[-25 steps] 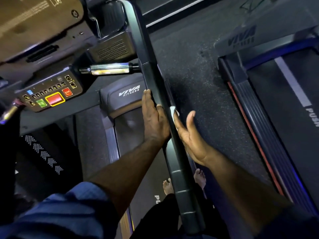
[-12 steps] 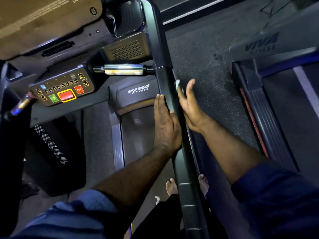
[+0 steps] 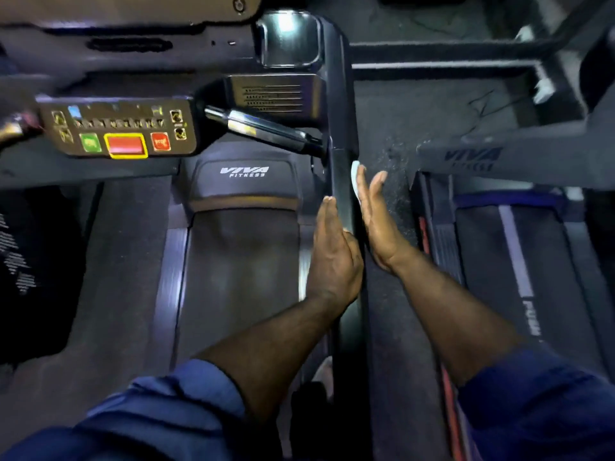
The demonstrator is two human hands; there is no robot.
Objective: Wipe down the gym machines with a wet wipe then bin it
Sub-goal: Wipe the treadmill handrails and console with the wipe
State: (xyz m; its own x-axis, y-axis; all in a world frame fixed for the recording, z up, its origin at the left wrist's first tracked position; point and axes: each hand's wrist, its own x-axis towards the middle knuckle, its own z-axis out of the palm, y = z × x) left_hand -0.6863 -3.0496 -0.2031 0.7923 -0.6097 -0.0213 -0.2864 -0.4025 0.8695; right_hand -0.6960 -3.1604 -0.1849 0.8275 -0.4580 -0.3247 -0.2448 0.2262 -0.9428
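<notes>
A dark treadmill side rail (image 3: 341, 168) runs from top to bottom through the middle of the view. My right hand (image 3: 377, 221) lies flat against the rail's right face, fingers straight, pressing a pale wet wipe (image 3: 355, 181) onto it; only the wipe's edge shows past the fingertips. My left hand (image 3: 332, 257) rests flat on the rail's left face, fingers straight, thumb over the top edge.
The treadmill console (image 3: 116, 131) with green and red buttons sits at upper left, a chrome handlebar (image 3: 263, 128) joining it to the rail. The belt (image 3: 239, 277) lies below. A second treadmill (image 3: 519, 261) stands at right across a strip of dark floor (image 3: 396, 327).
Both hands have slid further along the rail toward the console, the wipe moving with my right hand. The camera has tipped forward, bringing the console lower in view.
</notes>
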